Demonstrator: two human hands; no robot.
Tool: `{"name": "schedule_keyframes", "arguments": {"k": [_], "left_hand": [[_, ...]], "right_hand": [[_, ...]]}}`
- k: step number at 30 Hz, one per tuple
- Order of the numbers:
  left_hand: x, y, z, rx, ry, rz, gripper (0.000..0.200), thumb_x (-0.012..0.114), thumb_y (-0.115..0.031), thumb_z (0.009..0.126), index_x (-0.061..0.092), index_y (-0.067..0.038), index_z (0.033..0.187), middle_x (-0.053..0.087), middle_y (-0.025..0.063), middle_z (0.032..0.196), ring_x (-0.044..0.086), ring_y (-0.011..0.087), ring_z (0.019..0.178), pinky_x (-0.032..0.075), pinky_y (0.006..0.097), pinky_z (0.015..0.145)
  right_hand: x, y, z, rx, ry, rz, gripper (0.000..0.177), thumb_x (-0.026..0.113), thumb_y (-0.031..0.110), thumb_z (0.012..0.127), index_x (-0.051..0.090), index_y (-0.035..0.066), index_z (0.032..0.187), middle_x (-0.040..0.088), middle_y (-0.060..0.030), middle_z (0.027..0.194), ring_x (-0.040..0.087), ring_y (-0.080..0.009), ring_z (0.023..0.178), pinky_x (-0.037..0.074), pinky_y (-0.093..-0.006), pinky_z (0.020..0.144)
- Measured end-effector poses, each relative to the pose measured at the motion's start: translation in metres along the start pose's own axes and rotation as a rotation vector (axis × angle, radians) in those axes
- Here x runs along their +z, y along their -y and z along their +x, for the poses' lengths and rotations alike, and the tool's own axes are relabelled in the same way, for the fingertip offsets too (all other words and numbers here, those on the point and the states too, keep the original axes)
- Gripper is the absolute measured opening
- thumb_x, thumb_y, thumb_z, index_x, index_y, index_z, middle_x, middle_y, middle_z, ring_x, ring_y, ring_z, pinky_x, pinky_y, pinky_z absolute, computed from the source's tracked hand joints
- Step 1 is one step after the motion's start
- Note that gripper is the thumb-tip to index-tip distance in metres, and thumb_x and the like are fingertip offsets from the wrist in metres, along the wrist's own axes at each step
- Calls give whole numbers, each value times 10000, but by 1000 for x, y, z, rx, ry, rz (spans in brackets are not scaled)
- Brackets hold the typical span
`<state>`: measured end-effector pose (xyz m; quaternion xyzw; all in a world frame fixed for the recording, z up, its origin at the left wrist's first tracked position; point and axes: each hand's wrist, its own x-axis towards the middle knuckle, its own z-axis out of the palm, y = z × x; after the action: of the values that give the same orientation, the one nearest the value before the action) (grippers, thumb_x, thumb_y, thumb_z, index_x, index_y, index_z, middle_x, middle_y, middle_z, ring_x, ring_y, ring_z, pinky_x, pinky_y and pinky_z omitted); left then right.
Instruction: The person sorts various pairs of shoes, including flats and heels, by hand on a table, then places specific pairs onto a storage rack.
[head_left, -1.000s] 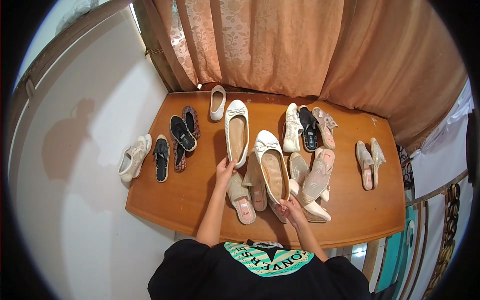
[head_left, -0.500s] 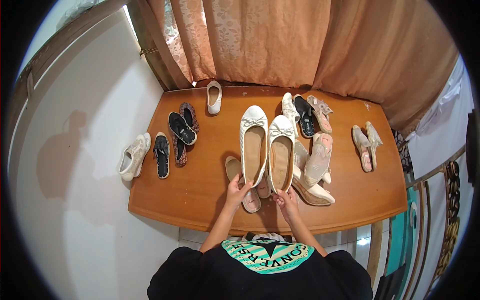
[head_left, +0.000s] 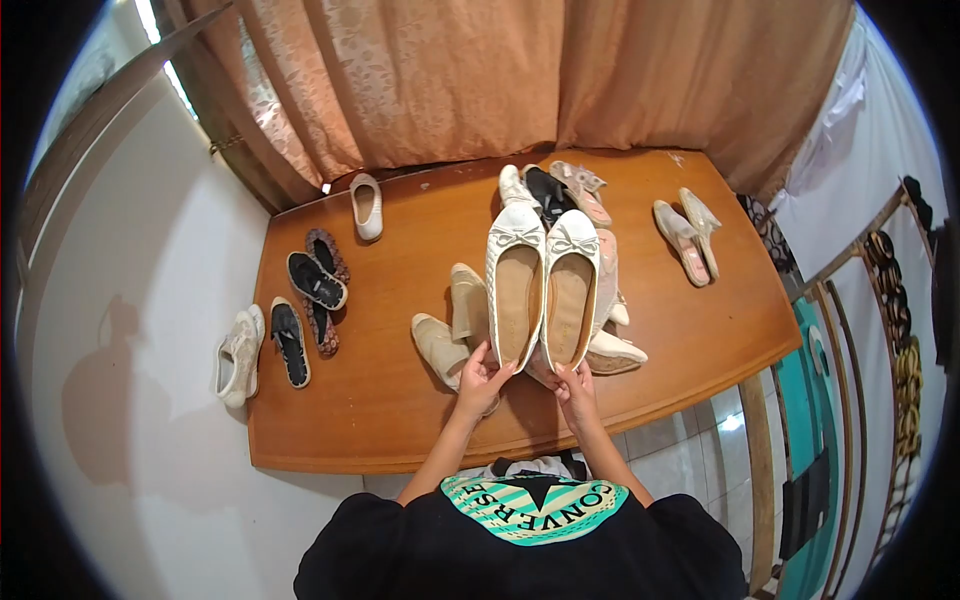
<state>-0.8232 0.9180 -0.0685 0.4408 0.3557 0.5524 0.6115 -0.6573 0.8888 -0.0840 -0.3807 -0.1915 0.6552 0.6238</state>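
Two white ballet flats with bows are held up side by side above the table, toes pointing away from me. My left hand (head_left: 483, 382) grips the left ballet flat (head_left: 518, 290) by its heel. My right hand (head_left: 575, 390) pinches the heel of the right ballet flat (head_left: 571, 300). Beneath and left of them lie beige slip-on shoes (head_left: 437, 345), partly hidden by my left hand. A white wedge shoe (head_left: 615, 352) shows to the right of the pair. More shoes behind the flats are partly covered by them.
On the wooden table (head_left: 400, 420) stand a single pale flat (head_left: 367, 210), black slip-ons (head_left: 290, 340), a lace sneaker (head_left: 238, 360) at the left edge and beige mules (head_left: 682, 240) at the right. Orange curtains (head_left: 450, 80) hang behind. A shoe rack (head_left: 840, 400) stands right.
My view has turned to the right, so the table appears shifted left. Both ballet flats stay in my hands and are now closer together.
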Motion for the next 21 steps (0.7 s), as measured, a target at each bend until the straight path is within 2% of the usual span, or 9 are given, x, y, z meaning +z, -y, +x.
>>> {"name": "schedule_keyframes", "arguments": {"k": [10,16,19,21], "left_hand": [[79,13,13,-102,135,-27,575,577,13,797,281,53,1288,509,104,1147,522,150,1013,428,266,866],[142,44,13,-191,232,37,589,579,24,791,264,58,1287,499,123,1148,528,153,986,439,265,855],[184,60,13,-189,282,-33,607,584,24,788,244,61,1289,505,128,1132,528,152,978,442,260,846],[210,75,11,-243,280,40,609,586,20,788,236,61,1285,502,122,1126,529,151,972,442,256,843]], "right_hand": [[-44,53,-21,-124,-114,34,351,607,125,797,421,71,1090,580,-51,904,581,-122,759,470,-250,705],[-101,86,-39,-194,-210,45,343,602,125,802,422,59,1085,582,-63,905,583,-127,777,468,-252,714],[-129,109,-53,-245,-276,29,350,607,133,800,419,55,1085,582,-65,904,582,-128,779,466,-250,716],[-151,124,-62,-283,-324,32,363,610,136,798,413,51,1091,579,-68,913,580,-128,778,466,-246,709]]}}
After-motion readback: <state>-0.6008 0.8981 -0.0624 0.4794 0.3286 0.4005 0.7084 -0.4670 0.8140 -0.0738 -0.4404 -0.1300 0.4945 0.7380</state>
